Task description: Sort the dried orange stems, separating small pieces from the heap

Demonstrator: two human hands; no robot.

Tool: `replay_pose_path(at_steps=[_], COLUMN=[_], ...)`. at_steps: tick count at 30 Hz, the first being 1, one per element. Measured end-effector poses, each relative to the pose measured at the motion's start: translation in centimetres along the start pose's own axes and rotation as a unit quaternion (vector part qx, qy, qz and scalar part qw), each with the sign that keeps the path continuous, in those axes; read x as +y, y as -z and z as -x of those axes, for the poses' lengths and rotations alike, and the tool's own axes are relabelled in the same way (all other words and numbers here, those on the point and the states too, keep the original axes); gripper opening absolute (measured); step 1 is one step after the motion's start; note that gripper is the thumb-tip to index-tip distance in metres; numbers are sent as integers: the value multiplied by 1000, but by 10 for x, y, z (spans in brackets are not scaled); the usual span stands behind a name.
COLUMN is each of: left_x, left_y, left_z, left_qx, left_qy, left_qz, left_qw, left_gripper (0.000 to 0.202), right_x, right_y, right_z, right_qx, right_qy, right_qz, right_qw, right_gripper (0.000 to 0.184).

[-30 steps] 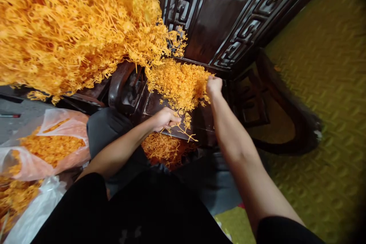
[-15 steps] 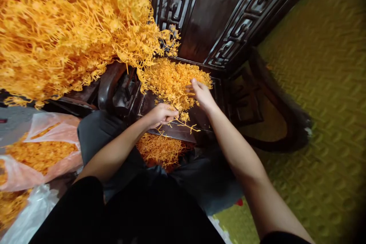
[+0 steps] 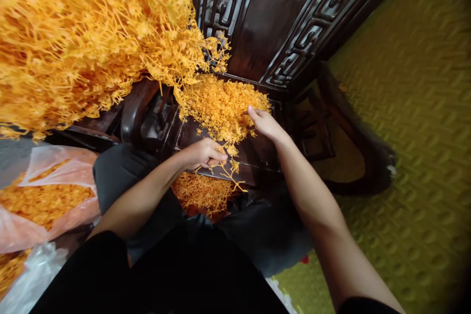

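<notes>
My left hand (image 3: 206,153) is closed, with thumb and fingers pinched on a yellow-orange branched plastic stem (image 3: 232,174) whose thin twigs stick out to the right over the front of a dark wooden chair seat (image 3: 259,153). On that seat lies a pile of small yellow-orange plastic blossom pieces (image 3: 228,103). My right hand (image 3: 265,122) is at the right side of this pile, thumb raised and apart. Its other fingertips are partly hidden, and I see nothing held in it.
A large heap of branched orange plastic pieces (image 3: 91,34) rises at upper left. Between my legs is a mass of orange stems (image 3: 204,191). Open plastic bags with orange pieces (image 3: 46,203) stand at left. The carved chair back (image 3: 267,24) is ahead, yellow-green matting (image 3: 412,167) at right.
My right hand has lowered its fingers against the right side of the blossom pile. The stem in my left hand now hangs lower and more tilted. The view has shifted slightly.
</notes>
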State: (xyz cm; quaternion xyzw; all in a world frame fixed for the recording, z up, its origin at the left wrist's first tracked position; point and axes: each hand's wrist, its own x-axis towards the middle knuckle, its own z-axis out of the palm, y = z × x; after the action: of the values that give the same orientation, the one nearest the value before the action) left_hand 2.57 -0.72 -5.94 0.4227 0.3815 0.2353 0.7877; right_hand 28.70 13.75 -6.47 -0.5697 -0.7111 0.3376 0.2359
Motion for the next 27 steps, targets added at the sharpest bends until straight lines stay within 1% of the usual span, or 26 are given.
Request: replay_pose_path(at_steps=[1, 2, 3, 4, 5, 6, 7, 8, 9, 11, 12, 14, 16, 18, 20, 21, 23, 24, 25, 26, 27], left_x=[-1, -1, -2, -2, -2, -2, -2, -2, -2, -1, -1, 1, 3, 3, 2, 0, -2, -3, -4, -3, -3], left_y=[-1, -2, -2, -3, -3, -2, -1, 0, 1, 2, 2, 1, 0, 0, 5, 8, 17, 21, 24, 27, 27], left_z=[-2, -3, -3, -3, -2, -1, 0, 1, 2, 2, 1, -3, -8, -11, -9, -5, 5, 10, 13, 15, 15], left_qx=[-4, -7, -7, -8, -9, -10, -10, -8, -5, -5, -8, -14, -16, -11, -10, -14, -27, -32, -33, -31, -28], left_qy=[5, 11, 16, 21, 22, 22, 21, 19, 17, 15, 14, 14, 19, 21, 28, 37, 55, 59, 58, 54, 52], left_qz=[-6, -10, -12, -12, -10, -5, 1, 8, 15, 23, 24, 29, 35, 43, 41, 36, 22, 16, 12, 11, 10], left_qw=[1000, 1000, 1000, 1000, 1000, 1000, 1000, 1000, 1000, 1000, 1000, 999, 999, 999, 999, 999, 998, 998, 998, 998, 998], left_gripper=[17, 18, 18, 19, 19, 20, 20, 20, 20, 20, 20, 23, 28, 31, 31, 30, 29, 28, 27, 26, 25], right_x=[-5, -12, -21, -30, -39, -48, -54, -58, -60, -56, -52, -40, -28, -16, -3, 5, 19, 26, 31, 34, 35], right_y=[-2, -4, -5, -5, -4, -2, 1, 4, 7, 13, 15, 16, 12, 8, 9, 13, 26, 34, 41, 46, 49], right_z=[5, 9, 13, 16, 19, 21, 23, 23, 23, 21, 19, 13, 5, -4, -13, -17, -22, -22, -20, -17, -11], right_qx=[-7, -26, -64, -122, -196, -267, -319, -342, -338, -283, -254, -215, -190, -181, -156, -119, -10, 46, 67, 58, 25], right_qy=[5, 7, 8, 9, 12, 18, 31, 48, 62, 72, 67, 48, 34, 17, 3, -3, -17, -29, -41, -52, -59], right_qz=[6, -14, -53, -94, -123, -128, -113, -90, -72, -66, -72, -78, -83, -106, -128, -134, -142, -151, -163, -181, -201], right_qw=[1000, 1000, 997, 988, 973, 955, 941, 934, 936, 954, 962, 972, 978, 978, 980, 984, 990, 987, 984, 980, 978], right_gripper=[87, 87, 87, 85, 81, 75, 67, 59, 53, 49, 49, 50, 50, 49, 47, 45, 43, 43, 44, 46, 49])
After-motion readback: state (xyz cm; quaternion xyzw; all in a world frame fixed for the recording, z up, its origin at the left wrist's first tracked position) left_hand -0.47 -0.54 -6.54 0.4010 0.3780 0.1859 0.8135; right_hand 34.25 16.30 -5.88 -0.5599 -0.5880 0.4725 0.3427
